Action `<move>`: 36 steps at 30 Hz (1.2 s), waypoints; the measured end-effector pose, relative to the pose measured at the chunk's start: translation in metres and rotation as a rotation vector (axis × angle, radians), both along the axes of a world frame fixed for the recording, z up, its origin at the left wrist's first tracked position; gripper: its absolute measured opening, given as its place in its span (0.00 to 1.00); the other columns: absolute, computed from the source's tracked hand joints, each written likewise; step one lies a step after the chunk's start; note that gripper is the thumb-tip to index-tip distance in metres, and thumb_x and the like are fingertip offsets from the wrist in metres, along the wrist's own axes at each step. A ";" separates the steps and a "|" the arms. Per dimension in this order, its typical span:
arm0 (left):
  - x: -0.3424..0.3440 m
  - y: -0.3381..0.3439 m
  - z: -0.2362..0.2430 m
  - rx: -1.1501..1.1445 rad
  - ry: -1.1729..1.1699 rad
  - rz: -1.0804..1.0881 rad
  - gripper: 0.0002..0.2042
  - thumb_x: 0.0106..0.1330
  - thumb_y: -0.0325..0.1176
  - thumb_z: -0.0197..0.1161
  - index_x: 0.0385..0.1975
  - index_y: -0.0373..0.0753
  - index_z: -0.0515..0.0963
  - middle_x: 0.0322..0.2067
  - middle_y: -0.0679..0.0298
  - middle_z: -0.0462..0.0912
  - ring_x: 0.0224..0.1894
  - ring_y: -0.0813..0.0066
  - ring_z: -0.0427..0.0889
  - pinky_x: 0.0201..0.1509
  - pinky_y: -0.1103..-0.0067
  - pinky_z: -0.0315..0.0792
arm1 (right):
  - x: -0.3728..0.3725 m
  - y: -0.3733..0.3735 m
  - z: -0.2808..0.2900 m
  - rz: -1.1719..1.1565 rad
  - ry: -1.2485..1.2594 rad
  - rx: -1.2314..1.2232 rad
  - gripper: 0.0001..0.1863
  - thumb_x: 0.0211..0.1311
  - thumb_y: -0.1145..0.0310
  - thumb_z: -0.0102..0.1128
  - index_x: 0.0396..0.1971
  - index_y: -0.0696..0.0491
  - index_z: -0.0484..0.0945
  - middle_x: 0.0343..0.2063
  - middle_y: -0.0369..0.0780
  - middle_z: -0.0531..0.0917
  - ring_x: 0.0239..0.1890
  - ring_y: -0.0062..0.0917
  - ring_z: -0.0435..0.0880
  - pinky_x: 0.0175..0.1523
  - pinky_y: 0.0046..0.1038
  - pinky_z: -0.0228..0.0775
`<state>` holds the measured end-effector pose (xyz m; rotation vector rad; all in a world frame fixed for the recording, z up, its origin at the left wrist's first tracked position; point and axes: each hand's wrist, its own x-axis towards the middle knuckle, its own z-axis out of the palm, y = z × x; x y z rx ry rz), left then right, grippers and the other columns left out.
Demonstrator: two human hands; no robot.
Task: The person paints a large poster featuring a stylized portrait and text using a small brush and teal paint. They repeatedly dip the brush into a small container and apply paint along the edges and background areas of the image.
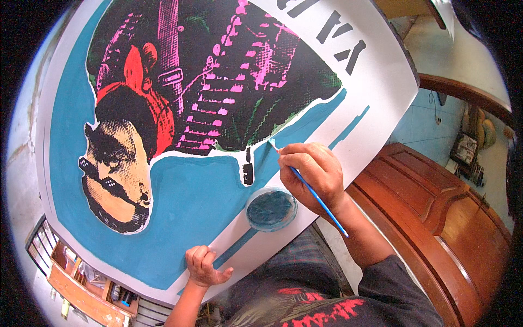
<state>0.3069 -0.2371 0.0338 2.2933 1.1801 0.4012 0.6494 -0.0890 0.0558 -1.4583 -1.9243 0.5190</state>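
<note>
My right hand [313, 171] grips a thin blue paintbrush [321, 203], its tip touching the large painted board [376, 122] by the white edge beneath the dark figure. That figure, an upside-down portrait [122, 163] in black, red, pink and tan, lies against a flat blue painted ground [185, 185]. Just left of my right wrist, a round clear tub [271, 209] of dark blue paint stands on the board. My left hand [201, 266] rests on the board's near white border beside a blue stripe [237, 248], its fingers curled with the thumb out; I see nothing held in it.
A carved brown wooden door or panel [419, 207] stands to the right of the board. Wooden shelving [87, 291] holding small items lies at the lower left. Black letter shapes [346, 43] mark the board's far right border. A framed item [466, 148] sits at the far right.
</note>
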 end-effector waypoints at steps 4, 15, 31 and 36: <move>0.000 0.001 0.000 -0.001 0.003 -0.004 0.26 0.63 0.61 0.55 0.43 0.43 0.66 0.40 0.60 0.68 0.40 0.63 0.70 0.44 0.67 0.64 | -0.001 -0.001 -0.001 0.012 0.014 -0.018 0.09 0.48 0.81 0.67 0.29 0.57 0.77 0.30 0.42 0.84 0.28 0.29 0.83 0.34 0.29 0.73; 0.001 0.001 0.001 0.004 0.003 -0.001 0.26 0.64 0.61 0.54 0.43 0.43 0.66 0.40 0.60 0.67 0.40 0.63 0.69 0.44 0.67 0.64 | -0.009 -0.001 0.000 0.026 0.042 -0.027 0.09 0.48 0.81 0.67 0.30 0.57 0.77 0.30 0.43 0.84 0.29 0.31 0.83 0.35 0.30 0.74; 0.000 0.001 0.000 0.001 -0.008 0.001 0.26 0.64 0.62 0.53 0.43 0.42 0.66 0.40 0.59 0.68 0.41 0.63 0.70 0.44 0.67 0.64 | -0.014 -0.002 0.004 0.107 0.059 -0.116 0.10 0.47 0.80 0.66 0.30 0.55 0.76 0.32 0.42 0.84 0.31 0.31 0.84 0.36 0.30 0.74; -0.001 0.000 -0.002 0.000 -0.017 -0.002 0.27 0.64 0.62 0.54 0.43 0.42 0.66 0.40 0.59 0.68 0.41 0.63 0.70 0.44 0.67 0.64 | -0.016 -0.003 0.005 0.115 0.057 -0.096 0.10 0.46 0.81 0.66 0.29 0.55 0.76 0.32 0.41 0.84 0.30 0.30 0.83 0.35 0.30 0.74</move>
